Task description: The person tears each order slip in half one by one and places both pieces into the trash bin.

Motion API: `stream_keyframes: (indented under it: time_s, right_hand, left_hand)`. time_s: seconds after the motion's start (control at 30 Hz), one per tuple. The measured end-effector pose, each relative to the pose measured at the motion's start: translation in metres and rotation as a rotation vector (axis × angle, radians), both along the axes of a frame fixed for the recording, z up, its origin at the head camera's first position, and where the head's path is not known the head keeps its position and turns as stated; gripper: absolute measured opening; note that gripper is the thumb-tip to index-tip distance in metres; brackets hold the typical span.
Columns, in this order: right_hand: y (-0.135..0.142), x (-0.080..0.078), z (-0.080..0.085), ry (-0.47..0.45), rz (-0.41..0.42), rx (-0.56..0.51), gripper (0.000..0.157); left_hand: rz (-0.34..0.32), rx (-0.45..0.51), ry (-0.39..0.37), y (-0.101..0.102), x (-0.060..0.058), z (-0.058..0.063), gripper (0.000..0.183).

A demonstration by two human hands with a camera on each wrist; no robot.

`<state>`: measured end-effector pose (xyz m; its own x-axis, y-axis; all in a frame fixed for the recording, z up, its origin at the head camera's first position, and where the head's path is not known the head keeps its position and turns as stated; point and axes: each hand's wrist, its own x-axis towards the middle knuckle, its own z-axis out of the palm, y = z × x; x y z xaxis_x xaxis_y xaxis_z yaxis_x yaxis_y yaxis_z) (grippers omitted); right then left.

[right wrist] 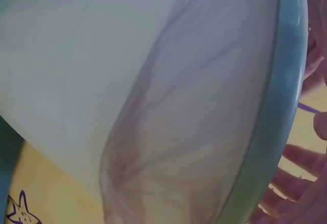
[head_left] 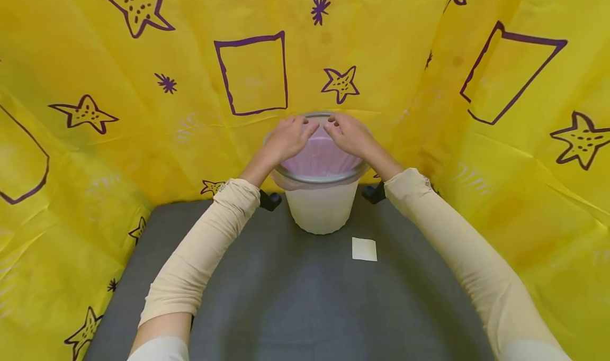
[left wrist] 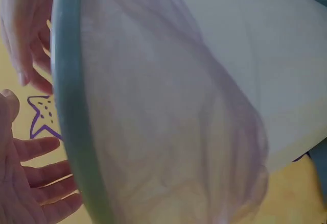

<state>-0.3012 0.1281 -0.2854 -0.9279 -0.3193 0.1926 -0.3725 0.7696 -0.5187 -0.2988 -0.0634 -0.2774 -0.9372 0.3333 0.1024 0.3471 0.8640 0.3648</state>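
Note:
A white trash bin (head_left: 321,210) stands upright at the back of the grey table. A thin, see-through pink trash bag (head_left: 320,155) lines it and is folded down outside, under the grey rim ring (head_left: 316,179). My left hand (head_left: 288,138) is over the left part of the rim, its fingers loosely extended. My right hand (head_left: 352,135) mirrors it on the right, thumb pointing inward. In the left wrist view, the left fingers (left wrist: 48,175) reach to the ring's edge. The right fingers (right wrist: 294,183) lie right beside the ring in the right wrist view.
A small pale square of paper (head_left: 364,249) lies on the grey tabletop (head_left: 305,297) in front of the bin. Black pieces (head_left: 270,201) show on either side behind it. Yellow sheeting (head_left: 190,149) with purple drawings encloses the back and sides.

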Motion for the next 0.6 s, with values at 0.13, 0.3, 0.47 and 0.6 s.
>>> stream_keyframes:
  time_s: [0.13,0.3,0.47,0.6]
  right_hand:
    - [0.003,0.002,-0.001,0.014,0.020,0.019,0.049]
    - [0.005,0.004,-0.002,0.005,0.039,0.028,0.049]
    - [0.022,0.006,-0.006,0.053,0.006,0.130,0.054]
    - [0.059,0.004,-0.008,0.082,-0.106,0.208,0.059]
  left_hand:
    - [-0.007,0.024,0.004,-0.003,0.002,-0.004,0.068]
    - [-0.015,0.027,0.004,-0.006,0.003,-0.008,0.071]
    - [0.047,0.039,0.060,-0.024,0.006,-0.011,0.069]
    - [0.150,0.031,0.106,-0.065,0.009,-0.015,0.072]
